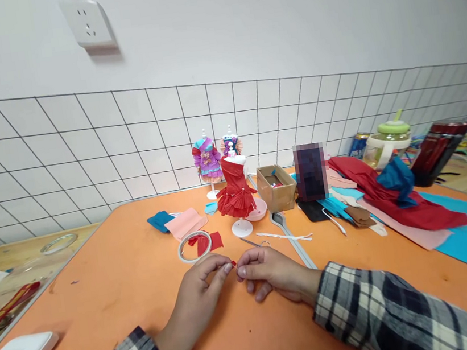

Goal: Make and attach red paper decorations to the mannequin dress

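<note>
Close together over the front of the orange table, my left hand (207, 287) and my right hand (272, 273) both pinch a tiny red piece (233, 263), perhaps crepe paper. Its shape is mostly hidden by the fingertips. Just beyond them stands a small dress form in a red paper dress (236, 189) on a white round base. To the left, a roll of tape (195, 247) lies partly over red paper scraps (215, 241). A pair of small scissors (253, 243) rests behind my right hand, beside a white strip (284, 236).
Two other dressed forms, one in a purple dress (207, 160), stand near the tiled wall. A cardboard box (277, 188), a grey spoon-shaped tool (294, 241), coloured paper sheets (409, 200), a dark tumbler (439, 151) and a green-lidded bottle (387, 146) occupy the right.
</note>
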A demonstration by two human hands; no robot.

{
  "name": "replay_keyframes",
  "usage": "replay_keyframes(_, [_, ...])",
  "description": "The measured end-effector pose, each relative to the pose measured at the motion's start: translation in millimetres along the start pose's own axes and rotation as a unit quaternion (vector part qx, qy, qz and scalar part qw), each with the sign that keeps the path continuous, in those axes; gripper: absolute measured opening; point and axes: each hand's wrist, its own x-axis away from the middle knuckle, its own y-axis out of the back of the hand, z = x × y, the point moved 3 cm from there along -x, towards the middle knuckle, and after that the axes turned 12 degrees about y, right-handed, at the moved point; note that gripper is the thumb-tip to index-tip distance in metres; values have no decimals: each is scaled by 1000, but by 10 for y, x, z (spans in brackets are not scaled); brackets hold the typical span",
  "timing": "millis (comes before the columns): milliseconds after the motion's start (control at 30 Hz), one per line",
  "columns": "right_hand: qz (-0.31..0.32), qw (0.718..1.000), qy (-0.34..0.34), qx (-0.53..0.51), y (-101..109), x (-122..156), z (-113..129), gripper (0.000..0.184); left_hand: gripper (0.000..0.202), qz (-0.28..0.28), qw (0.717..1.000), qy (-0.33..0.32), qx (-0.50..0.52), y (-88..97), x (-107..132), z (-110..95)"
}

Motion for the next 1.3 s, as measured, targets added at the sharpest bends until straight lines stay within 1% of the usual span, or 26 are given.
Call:
replay_keyframes(67, [34,999,-13,4,5,7,-3,44,23,5,999,-48,-19,6,46,-49])
replay_keyframes(133, [95,995,-36,14,20,17,-12,44,22,21,990,-131,-57,11,105,-117])
replay_keyframes(200, [144,988,-50,35,56,23,-10,43,22,40,968,-220,-114,13,161,-178])
replay_keyframes(233, [157,985,-52,50,80,22,-3,41,23,48,956,-250,-143,13,178,-198])
replay_keyframes(300, [166,980,-45,103,127,13,24,31,26,73,940,-278,-181,3,190,-216])
replay_keyframes(333, [169,974,-41,144,144,8,40,24,28,97,937,-281,-186,-11,188,-216])
replay_keyframes(400, [178,950,-11,255,157,-3,80,10,28,156,933,-267,-181,-54,185,-203])
replay_keyframes(467, [184,902,67,384,138,-13,139,4,28,196,936,-236,-172,-98,181,-173])
replay_keyframes(500, [185,872,114,439,118,-11,168,3,27,201,941,-214,-170,-114,176,-152])
replay_keyframes(567, [182,816,188,516,68,9,209,3,25,195,951,-170,-171,-134,163,-110])
replay_keyframes(600, [178,795,209,541,44,26,219,4,25,191,954,-154,-173,-141,157,-93])
replay_keyframes(700, [152,744,243,603,-29,95,234,8,25,169,961,-116,-186,-143,134,-70])
replay_keyframes(767, [121,709,261,644,-73,148,242,10,24,144,966,-86,-196,-131,112,-68])
replay_keyframes(800, [104,698,266,657,-88,171,244,11,23,129,970,-67,-196,-122,99,-65])
replay_keyframes(833, [87,693,269,663,-99,191,245,13,22,116,974,-46,-191,-113,85,-58])
replay_keyframes(867, [70,695,273,662,-106,207,246,14,22,103,978,-25,-177,-104,70,-48])
replay_keyframes(933, [41,712,281,642,-109,229,253,15,21,83,988,25,-128,-86,40,-16])
replay_keyframes(1000, [16,738,293,608,-108,233,269,17,23,58,994,73,-65,-67,17,19])
replay_keyframes(1033, [-2,755,294,586,-104,227,280,18,24,46,994,91,-39,-59,10,30])
replay_keyframes(1067, [-21,780,287,556,-97,213,286,18,25,35,994,102,-20,-53,7,34])
replay_keyframes(1100, [-40,814,265,515,-86,192,283,17,25,26,994,105,-7,-49,8,30])
replay_keyframes(1133, [-56,856,227,461,-73,164,265,15,25,20,995,101,0,-47,11,19])
replay_keyframes(1200, [-69,936,123,323,-59,107,189,14,24,15,997,82,5,-47,23,-8])
replay_keyframes(1233, [-65,963,74,252,-63,85,145,17,23,13,997,70,6,-46,30,-20])
replay_keyframes(1267, [-59,980,38,186,-70,69,108,21,23,12,998,58,7,-45,37,-28])
replay_keyframes(1300, [-55,990,16,129,-73,58,82,26,23,10,999,45,8,-42,42,-33])
